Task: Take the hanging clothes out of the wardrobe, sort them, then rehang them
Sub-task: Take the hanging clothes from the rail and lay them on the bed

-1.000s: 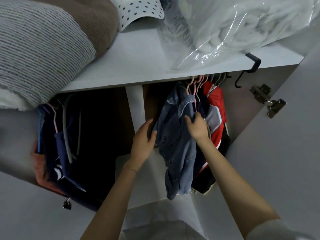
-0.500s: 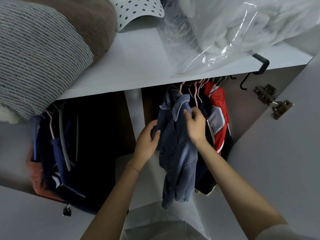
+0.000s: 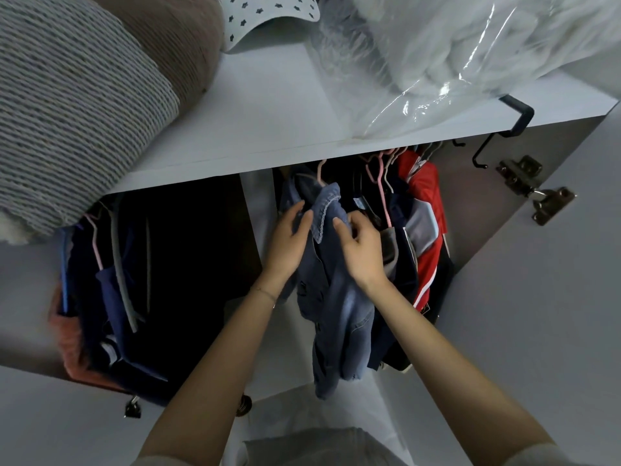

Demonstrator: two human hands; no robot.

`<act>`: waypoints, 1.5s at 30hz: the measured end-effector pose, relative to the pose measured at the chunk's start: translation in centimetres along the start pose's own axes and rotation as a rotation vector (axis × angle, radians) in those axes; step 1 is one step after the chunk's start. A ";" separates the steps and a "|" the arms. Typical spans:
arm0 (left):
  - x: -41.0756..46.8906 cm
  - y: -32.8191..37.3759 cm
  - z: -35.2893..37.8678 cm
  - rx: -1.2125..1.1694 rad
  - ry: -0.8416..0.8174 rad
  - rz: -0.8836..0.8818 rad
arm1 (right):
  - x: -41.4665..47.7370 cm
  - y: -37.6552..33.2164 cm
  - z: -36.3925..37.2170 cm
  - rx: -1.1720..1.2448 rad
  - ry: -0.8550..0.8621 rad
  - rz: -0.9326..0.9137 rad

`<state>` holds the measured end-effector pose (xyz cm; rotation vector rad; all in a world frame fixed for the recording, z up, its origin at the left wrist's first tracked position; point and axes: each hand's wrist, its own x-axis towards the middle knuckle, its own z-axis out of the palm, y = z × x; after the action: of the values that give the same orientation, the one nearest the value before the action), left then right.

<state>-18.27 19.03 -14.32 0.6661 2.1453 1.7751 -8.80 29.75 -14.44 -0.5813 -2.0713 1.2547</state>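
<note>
Denim, faded blue: the denim jacket (image 3: 336,297) hangs on a pink hanger (image 3: 321,172) under the white shelf (image 3: 268,129), at the middle of the frame, just left of a red sports jacket (image 3: 427,237). The left hand (image 3: 285,245) holds the cloth beside the collar between thumb and fingers; the right hand (image 3: 363,252) pinches the collar's other side with curled fingers. Dark clothes (image 3: 111,297) hang in the lower-left compartment. A plastic-wrapped white bundle (image 3: 453,52) lies on the shelf at upper right.
</note>
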 end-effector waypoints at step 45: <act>-1.7 -3.3 1.1 -0.131 -0.002 -0.333 | 1.2 4.2 -4.9 -0.529 -0.030 0.100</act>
<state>-16.89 18.60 -17.93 0.2593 1.9779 1.7102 -5.95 35.40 -16.17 -0.9110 -2.4349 0.7577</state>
